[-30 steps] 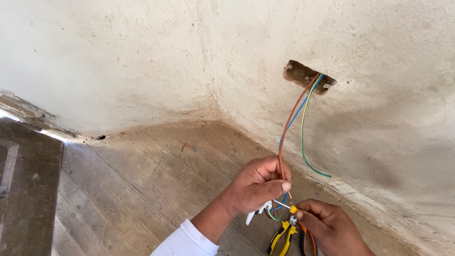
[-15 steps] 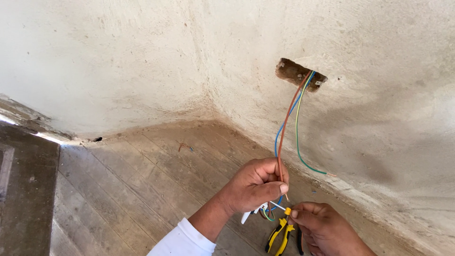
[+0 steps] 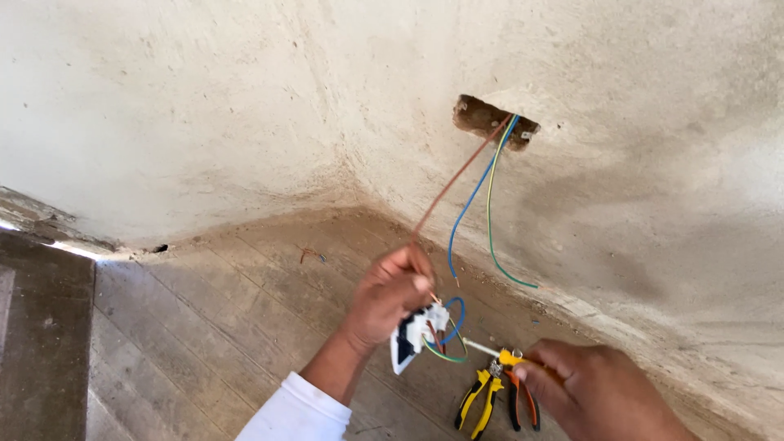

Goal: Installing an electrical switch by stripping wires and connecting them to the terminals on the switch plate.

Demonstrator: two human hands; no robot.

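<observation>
Low against a rough plaster wall [image 3: 204, 98], the left hand [image 3: 392, 298] is clamped on a white socket [image 3: 412, 335] and the brown wire [image 3: 457, 175] running to a far hole [image 3: 490, 118] in the wall. To the right, the right hand [image 3: 584, 388] pinches a yellow-handled screwdriver [image 3: 498, 354], tip toward the socket. Blue [image 3: 474, 200] and green wires [image 3: 494, 237] hang loose; pliers [image 3: 494, 396] lie on the wooden floor [image 3: 204, 327] nearby.

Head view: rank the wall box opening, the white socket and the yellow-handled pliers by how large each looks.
1. white socket and yellow-handled pliers: look alike, and the socket is partly hidden by the left hand.
2. wall box opening: smallest, though farther from the camera.
</observation>
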